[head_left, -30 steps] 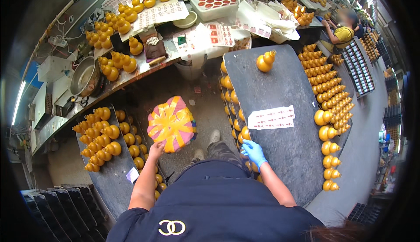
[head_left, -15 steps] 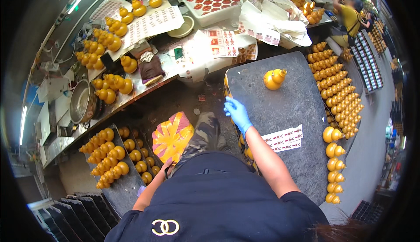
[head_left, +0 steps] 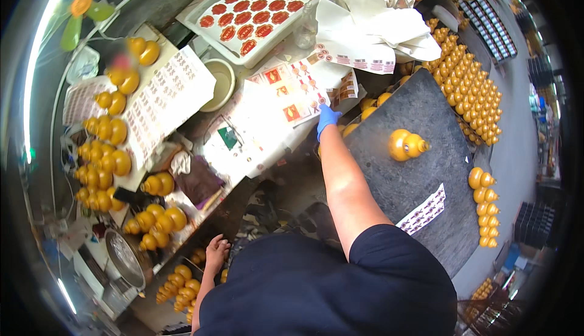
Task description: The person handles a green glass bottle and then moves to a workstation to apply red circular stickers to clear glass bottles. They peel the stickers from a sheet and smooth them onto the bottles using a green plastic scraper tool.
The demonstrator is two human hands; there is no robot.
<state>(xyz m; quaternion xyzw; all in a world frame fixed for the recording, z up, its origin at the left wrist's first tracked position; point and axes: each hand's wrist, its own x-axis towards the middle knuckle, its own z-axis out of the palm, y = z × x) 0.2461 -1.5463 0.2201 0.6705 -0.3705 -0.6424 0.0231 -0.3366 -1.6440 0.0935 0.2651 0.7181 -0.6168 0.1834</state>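
My right hand (head_left: 328, 118), in a blue glove, reaches to the right-hand edge of a sheet of red and gold stickers (head_left: 291, 96) on the workbench. Its fingers look spread at the sheet's edge; whether they grip it is hard to see. Low on the left, my bare left hand (head_left: 218, 251) hangs beside my body, fingers slightly apart and nothing in it. One yellow gourd-shaped bottle (head_left: 406, 145) lies on the dark board (head_left: 377, 178) to the right. Near the board's front lies a narrow strip of small stickers (head_left: 422, 210).
The white workbench (head_left: 249, 164) holds a tray of red labels (head_left: 202, 30), a bowl (head_left: 220, 86), crumpled white paper (head_left: 365, 29) and more gourd bottles (head_left: 104, 159). Rows of gourds (head_left: 468, 86) stand beyond the board, others (head_left: 485, 208) along its right side. A metal pan (head_left: 125, 257) sits lower left.
My right hand has moved from the board's left edge forward to the sticker sheet. An orange and pink bundle by my left hand has gone from view. The whole view has turned toward the bench.
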